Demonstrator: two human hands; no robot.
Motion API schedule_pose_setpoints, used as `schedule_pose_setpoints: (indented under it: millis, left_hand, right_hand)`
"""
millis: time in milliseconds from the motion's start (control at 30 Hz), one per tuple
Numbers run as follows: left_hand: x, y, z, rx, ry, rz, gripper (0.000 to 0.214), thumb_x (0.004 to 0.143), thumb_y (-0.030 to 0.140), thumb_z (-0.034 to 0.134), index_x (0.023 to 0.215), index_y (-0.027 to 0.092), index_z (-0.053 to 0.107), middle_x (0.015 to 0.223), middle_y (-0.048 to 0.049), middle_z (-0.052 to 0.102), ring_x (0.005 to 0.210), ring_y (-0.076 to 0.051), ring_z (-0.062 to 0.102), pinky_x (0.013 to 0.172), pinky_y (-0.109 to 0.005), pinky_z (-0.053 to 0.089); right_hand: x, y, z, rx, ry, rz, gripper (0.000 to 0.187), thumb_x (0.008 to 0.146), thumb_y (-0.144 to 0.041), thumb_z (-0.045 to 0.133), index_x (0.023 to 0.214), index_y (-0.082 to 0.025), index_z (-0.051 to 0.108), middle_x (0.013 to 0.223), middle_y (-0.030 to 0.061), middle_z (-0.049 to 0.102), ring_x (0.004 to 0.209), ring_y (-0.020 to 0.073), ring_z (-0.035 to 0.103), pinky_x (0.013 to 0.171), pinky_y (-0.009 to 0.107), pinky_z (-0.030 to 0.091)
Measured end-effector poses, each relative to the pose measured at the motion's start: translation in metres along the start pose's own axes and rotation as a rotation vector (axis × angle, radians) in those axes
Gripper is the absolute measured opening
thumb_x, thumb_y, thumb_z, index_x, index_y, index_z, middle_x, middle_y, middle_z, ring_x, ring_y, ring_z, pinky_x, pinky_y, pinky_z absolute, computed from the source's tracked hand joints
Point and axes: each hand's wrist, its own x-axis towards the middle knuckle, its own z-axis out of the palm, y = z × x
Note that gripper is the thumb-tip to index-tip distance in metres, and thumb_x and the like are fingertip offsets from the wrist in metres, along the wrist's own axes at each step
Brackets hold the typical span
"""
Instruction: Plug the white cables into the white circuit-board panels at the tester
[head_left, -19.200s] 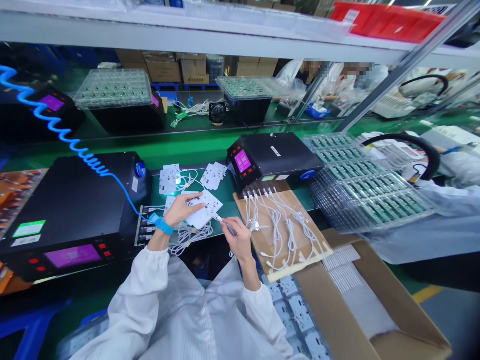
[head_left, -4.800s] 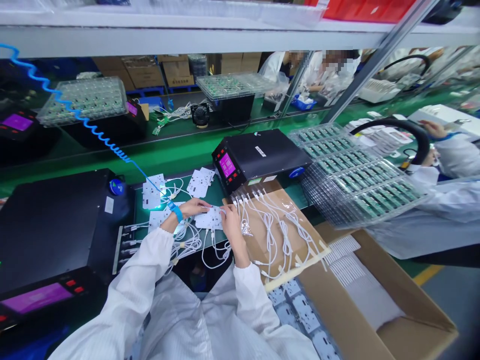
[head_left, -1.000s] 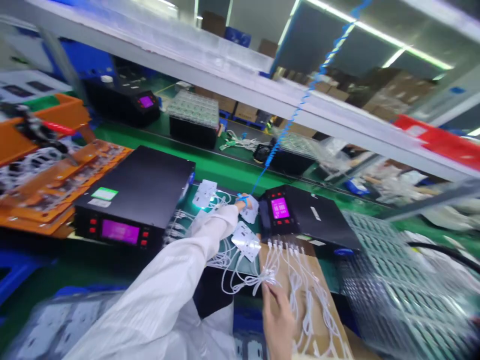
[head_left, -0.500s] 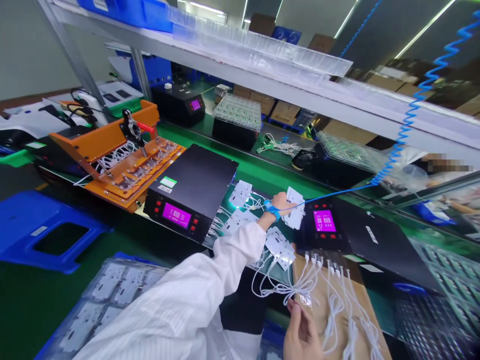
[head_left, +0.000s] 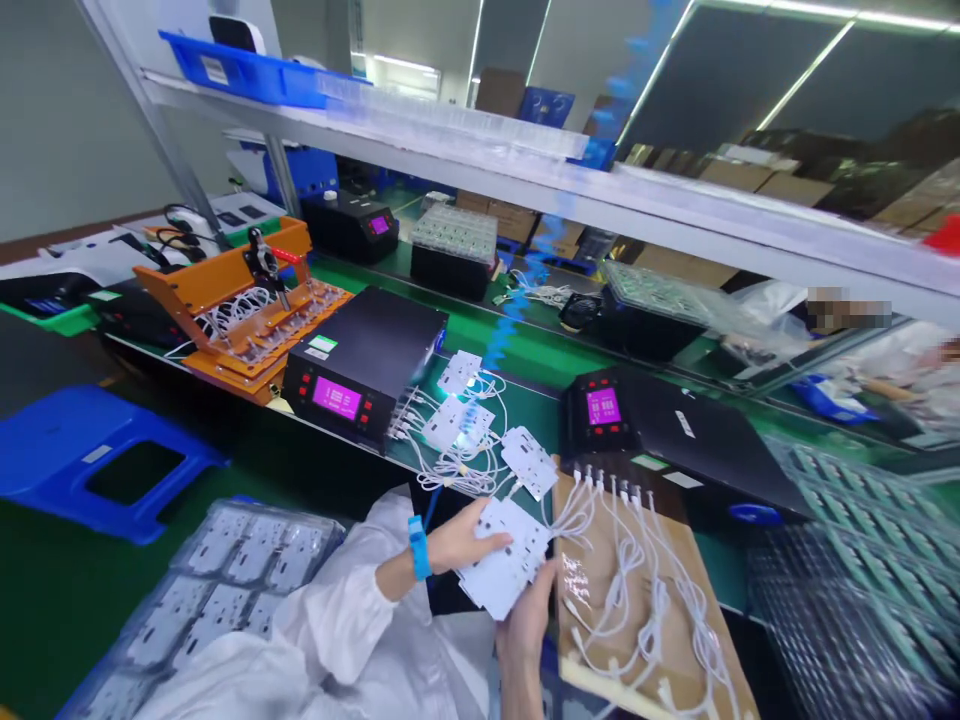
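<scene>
Near the front edge of the bench, both my hands hold a small stack of white circuit boards (head_left: 504,566). My left hand (head_left: 459,541), with a blue wrist strap (head_left: 418,548), grips the stack from the left. My right hand (head_left: 531,612) supports it from below on the right. More white boards (head_left: 529,461) lie on the green mat with white cables (head_left: 457,470) plugged into them. Another board (head_left: 451,424) glows under a light.
Two black testers with purple screens, one (head_left: 358,371) on the left and one (head_left: 660,432) on the right, flank the mat. A cardboard sheet with white cables (head_left: 637,590) lies at right. A tray of boards (head_left: 217,570) sits low left, beside a blue stool (head_left: 90,460). An orange jig (head_left: 247,310) stands at left.
My left hand has pulled back from the far boards to the bench front, bringing white boards with it. My right hand has risen to meet the stack. The view swung slightly left.
</scene>
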Motion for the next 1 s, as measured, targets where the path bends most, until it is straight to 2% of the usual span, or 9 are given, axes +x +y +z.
schedule_pose_setpoints:
  millis: [100, 200, 267, 367, 467, 600, 700, 900, 1000]
  left_hand:
    - [-0.01, 0.001, -0.001, -0.107, 0.042, -0.065, 0.082, 0.064, 0.048, 0.091, 0.13, 0.016, 0.053, 0.126, -0.0165, 0.068, 0.117, -0.031, 0.065, 0.098, -0.042, 0.054]
    - [-0.02, 0.007, -0.005, -0.034, 0.209, -0.041, 0.077, 0.066, 0.05, 0.09, 0.127, 0.018, 0.055, 0.129, -0.0154, 0.067, 0.118, -0.031, 0.065, 0.099, -0.043, 0.055]
    - [-0.022, 0.009, -0.01, 0.057, 0.357, -0.011, 0.076, 0.069, 0.052, 0.086, 0.129, 0.019, 0.053, 0.132, -0.0147, 0.066, 0.12, -0.031, 0.064, 0.102, -0.044, 0.054]
    - [-0.021, 0.006, -0.018, 0.126, 0.358, -0.066, 0.077, 0.076, 0.053, 0.081, 0.136, 0.02, 0.048, 0.133, -0.0152, 0.066, 0.119, -0.031, 0.065, 0.102, -0.046, 0.055]
    - [-0.019, -0.001, -0.012, 0.178, 0.33, -0.103, 0.073, 0.078, 0.051, 0.08, 0.137, 0.022, 0.048, 0.134, -0.015, 0.066, 0.12, -0.03, 0.066, 0.101, -0.044, 0.056]
    - [-0.013, -0.016, 0.006, 0.198, 0.287, -0.14, 0.074, 0.078, 0.05, 0.08, 0.136, 0.019, 0.047, 0.132, -0.0168, 0.066, 0.119, -0.031, 0.066, 0.1, -0.046, 0.056]
    - [-0.004, -0.029, 0.015, 0.182, 0.267, -0.113, 0.074, 0.076, 0.049, 0.081, 0.135, 0.019, 0.047, 0.133, -0.0167, 0.065, 0.121, -0.03, 0.065, 0.103, -0.047, 0.054]
    - [0.01, -0.05, 0.024, 0.049, 0.206, -0.019, 0.076, 0.066, 0.045, 0.089, 0.126, 0.015, 0.051, 0.13, -0.0181, 0.064, 0.122, -0.03, 0.063, 0.109, -0.048, 0.048]
    - [0.019, -0.058, 0.028, 0.013, 0.153, 0.0, 0.076, 0.065, 0.041, 0.09, 0.125, 0.015, 0.051, 0.128, -0.0172, 0.065, 0.121, -0.03, 0.063, 0.109, -0.048, 0.047]
  right_hand:
    - [-0.002, -0.006, 0.008, 0.106, -0.028, 0.136, 0.092, 0.094, -0.08, 0.023, 0.148, -0.01, 0.049, 0.112, 0.0154, 0.076, 0.105, 0.0255, 0.074, 0.093, 0.038, 0.058]
    - [-0.009, -0.014, -0.011, 0.048, -0.055, -0.022, 0.079, 0.097, -0.074, 0.03, 0.141, -0.014, 0.056, 0.122, 0.015, 0.072, 0.11, 0.0236, 0.07, 0.096, 0.038, 0.056]
    - [-0.01, -0.019, -0.039, -0.153, -0.012, -0.232, 0.061, 0.098, -0.063, 0.043, 0.131, -0.016, 0.064, 0.121, 0.0145, 0.071, 0.105, 0.023, 0.07, 0.093, 0.038, 0.056]
    - [-0.004, -0.024, -0.091, -0.559, 0.162, -0.536, 0.037, 0.099, -0.046, 0.053, 0.114, -0.017, 0.071, 0.107, 0.0128, 0.073, 0.095, 0.0228, 0.068, 0.089, 0.038, 0.055]
    - [0.012, -0.026, -0.136, -0.864, 0.235, -0.638, 0.032, 0.103, -0.036, 0.045, 0.108, -0.017, 0.071, 0.097, 0.0121, 0.071, 0.092, 0.0241, 0.067, 0.087, 0.038, 0.054]
    - [0.026, -0.028, -0.167, -1.153, -0.025, -0.515, 0.033, 0.098, -0.017, 0.039, 0.107, -0.019, 0.071, 0.1, 0.0107, 0.071, 0.09, 0.022, 0.069, 0.08, 0.031, 0.052]
    - [0.022, -0.027, -0.18, -1.204, -0.173, -0.417, 0.038, 0.092, -0.011, 0.039, 0.108, -0.023, 0.071, 0.105, 0.0082, 0.072, 0.09, 0.02, 0.07, 0.077, 0.028, 0.052]
    - [0.02, 0.0, -0.218, -1.139, -0.389, -0.402, 0.042, 0.091, -0.022, 0.042, 0.122, -0.026, 0.069, 0.123, 0.0077, 0.071, 0.103, 0.0224, 0.073, 0.082, 0.031, 0.058]
    - [0.038, 0.015, -0.231, -1.147, -0.392, -0.432, 0.039, 0.095, -0.034, 0.042, 0.125, -0.028, 0.068, 0.124, 0.0085, 0.07, 0.098, 0.0228, 0.074, 0.073, 0.03, 0.059]
